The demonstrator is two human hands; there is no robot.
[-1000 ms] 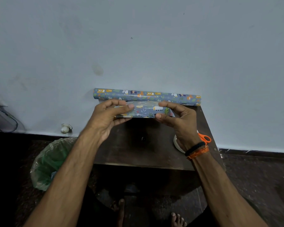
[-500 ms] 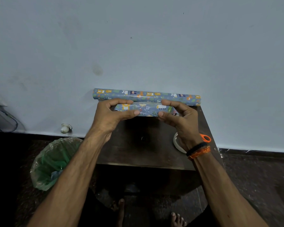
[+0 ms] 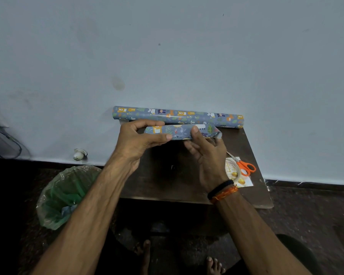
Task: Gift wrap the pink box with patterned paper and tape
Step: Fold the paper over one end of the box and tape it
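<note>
The counter (image 3: 163, 183) is dark wood, and every place here is given from it. Nearest the person, above its middle, both hands hold the wrapped box (image 3: 179, 132) off the surface. The left hand (image 3: 136, 140) grips the box's left end, thumb along the near lower edge and fingers curled over the top. The right hand (image 3: 206, 153) pinches the near face toward the right, thumb on the paper and fingers under it.

The box's long axis runs left to right, parallel to the counter's far edge. No pink shows, since patterned paper covers all that is visible. The right end (image 3: 216, 133) juts past the right hand and looks loose and open, so I judge the next fold belongs there, and the right hand is nearer to it.

On the counter's right side lie orange scissors (image 3: 244, 167) on a printed card (image 3: 240, 179), beside a ring that may be the tape (image 3: 235, 165). Along the counter's far edge, against the wall, lies the paper roll (image 3: 177, 116), just beyond the box and parallel to it.
</note>
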